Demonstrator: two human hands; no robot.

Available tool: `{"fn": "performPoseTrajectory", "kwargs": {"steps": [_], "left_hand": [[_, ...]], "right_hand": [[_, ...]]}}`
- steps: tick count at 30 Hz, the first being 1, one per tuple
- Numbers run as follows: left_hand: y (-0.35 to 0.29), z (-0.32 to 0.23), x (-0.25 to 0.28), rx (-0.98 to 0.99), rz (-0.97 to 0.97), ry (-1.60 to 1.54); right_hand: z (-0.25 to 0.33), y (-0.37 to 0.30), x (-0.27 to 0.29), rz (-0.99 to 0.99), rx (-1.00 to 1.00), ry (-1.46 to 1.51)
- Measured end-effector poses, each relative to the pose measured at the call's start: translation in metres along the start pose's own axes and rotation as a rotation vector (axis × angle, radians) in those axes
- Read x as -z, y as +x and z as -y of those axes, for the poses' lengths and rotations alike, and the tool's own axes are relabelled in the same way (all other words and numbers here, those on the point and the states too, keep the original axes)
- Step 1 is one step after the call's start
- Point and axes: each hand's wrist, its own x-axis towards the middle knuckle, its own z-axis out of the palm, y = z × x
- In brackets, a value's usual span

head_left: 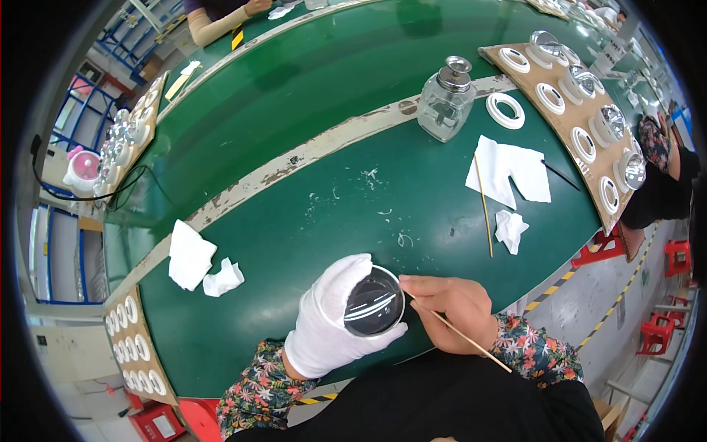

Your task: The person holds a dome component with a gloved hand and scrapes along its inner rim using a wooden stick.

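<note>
My left hand (320,328), in a white glove, is closed around a round, dark, shiny glass lens (374,303) with a white rim. My bare right hand (455,309) pinches a thin wooden stick (473,342) by one end. Its tip meets the lens rim on the right side, while the long end slants down past my palm. Whether the tip touches the rim or the glass, I cannot tell. Ahead of the hands, small white shavings (370,177) are scattered on the green tabletop (287,236).
A glass pump bottle (445,103) and a white ring (505,110) stand far right. Nearby lie white cloths (508,173), another wooden stick (483,206) and a black stick (561,175). Boards with lenses and rings (549,81) line the right edge; folded cloth (190,254) lies left. Another person's arm (217,28) shows opposite.
</note>
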Motion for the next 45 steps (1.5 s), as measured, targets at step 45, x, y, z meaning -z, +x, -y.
{"fn": "performPoseTrajectory", "kwargs": {"steps": [45], "left_hand": [[-0.003, -0.003, 0.000, 0.058, -0.015, 0.026]], "right_hand": [[0.005, -0.003, 0.000, 0.059, -0.064, 0.040]]}}
